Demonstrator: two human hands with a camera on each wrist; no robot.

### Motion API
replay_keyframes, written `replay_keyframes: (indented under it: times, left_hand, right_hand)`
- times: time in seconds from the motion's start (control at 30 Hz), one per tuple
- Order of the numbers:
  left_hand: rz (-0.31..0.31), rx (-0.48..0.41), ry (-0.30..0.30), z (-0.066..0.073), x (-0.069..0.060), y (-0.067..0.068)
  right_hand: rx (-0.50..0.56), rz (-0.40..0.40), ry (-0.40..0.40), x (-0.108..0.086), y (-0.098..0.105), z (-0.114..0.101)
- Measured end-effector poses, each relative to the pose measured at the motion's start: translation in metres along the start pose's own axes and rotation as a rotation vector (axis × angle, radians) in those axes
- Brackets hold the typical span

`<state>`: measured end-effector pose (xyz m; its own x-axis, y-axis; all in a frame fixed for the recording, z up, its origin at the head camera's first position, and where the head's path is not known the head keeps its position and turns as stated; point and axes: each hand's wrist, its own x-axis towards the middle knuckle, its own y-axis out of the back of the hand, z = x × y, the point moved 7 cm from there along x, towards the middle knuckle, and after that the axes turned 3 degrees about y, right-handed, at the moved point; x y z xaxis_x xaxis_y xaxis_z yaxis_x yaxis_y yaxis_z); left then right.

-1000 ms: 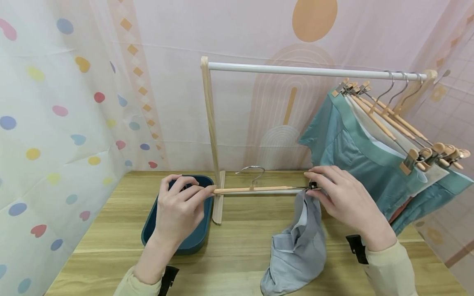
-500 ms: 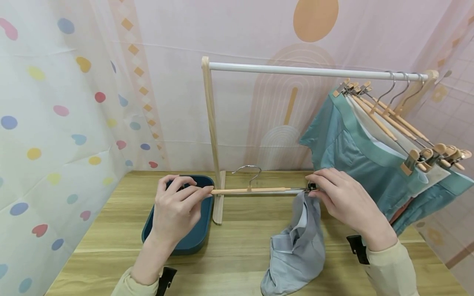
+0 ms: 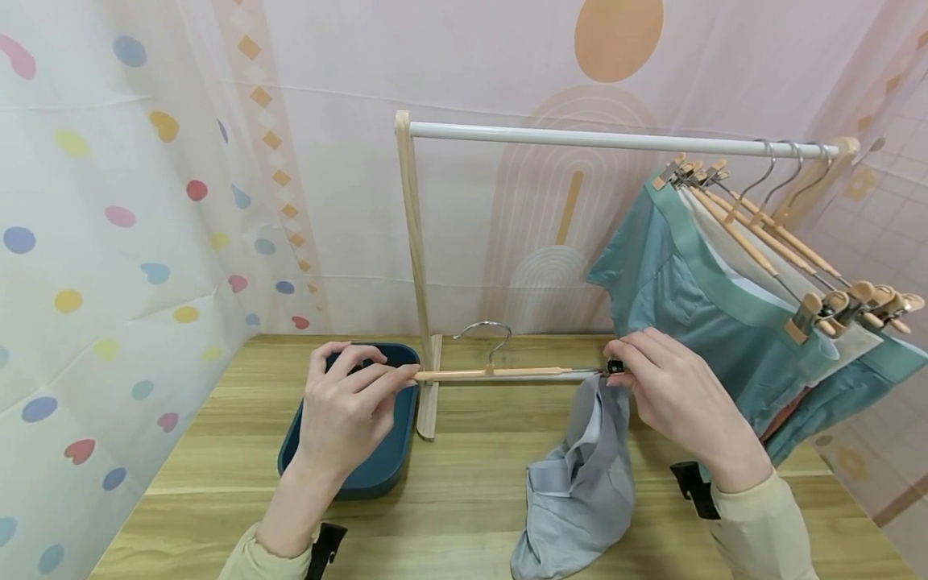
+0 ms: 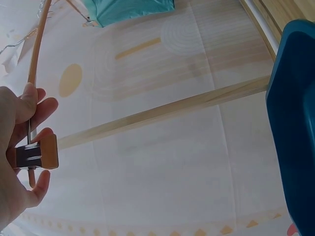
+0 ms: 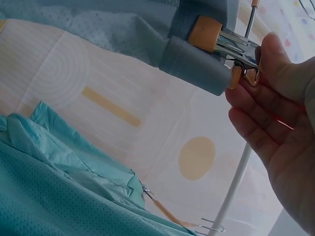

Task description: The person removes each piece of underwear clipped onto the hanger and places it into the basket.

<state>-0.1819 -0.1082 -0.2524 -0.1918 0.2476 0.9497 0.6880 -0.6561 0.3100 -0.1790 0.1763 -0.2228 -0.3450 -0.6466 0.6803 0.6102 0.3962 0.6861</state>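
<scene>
A wooden clip hanger (image 3: 522,372) with a metal hook is held level above the table. My left hand (image 3: 344,411) grips its left end, thumb and fingers on the bar; the left clip (image 4: 37,155) has no cloth in it. My right hand (image 3: 674,403) pinches the clip (image 5: 224,42) at the other end, thumb on its metal part and fingers below. That clip bites the folded waistband of a grey-blue garment (image 3: 583,491), which hangs down from it with its lower part on the table. In the head view the fingers partly hide both clips.
Behind stands a rack with a white rail (image 3: 580,138). Teal shorts (image 3: 674,266) and other garments hang on clip hangers at its right end. A dark blue bin (image 3: 384,475) stands on the wooden table (image 3: 464,515), under and beyond my left hand.
Both hands and the hanger have shifted slightly left since one second ago. In the last half second, my right hand has turned a little at the clip, its fingertips closer in around it.
</scene>
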Motion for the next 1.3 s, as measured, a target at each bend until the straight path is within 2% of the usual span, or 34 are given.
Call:
replay_keyframes:
  times: [0.1, 0.33, 0.8, 1.13, 1.3]
  left_hand:
    - [-0.005, 0.002, 0.004, -0.001, 0.0, 0.0]
    - [-0.005, 0.006, 0.008, -0.001, 0.0, 0.001]
    - [0.007, -0.003, 0.017, -0.001, 0.002, 0.001]
    - [0.005, -0.011, 0.019, 0.005, 0.004, -0.004]
    - [-0.005, -0.015, 0.019, 0.006, 0.003, -0.007]
  right_hand:
    - [-0.01, -0.011, -0.002, 0.0, 0.0, -0.001]
    - [-0.019, 0.029, 0.016, 0.003, 0.003, -0.002]
    - [-0.05, -0.014, -0.02, 0.004, -0.004, 0.0]
    - [-0.132, -0.044, 0.048, 0.012, -0.021, -0.021]
    - [-0.151, -0.022, 0.086, 0.015, -0.026, -0.03]
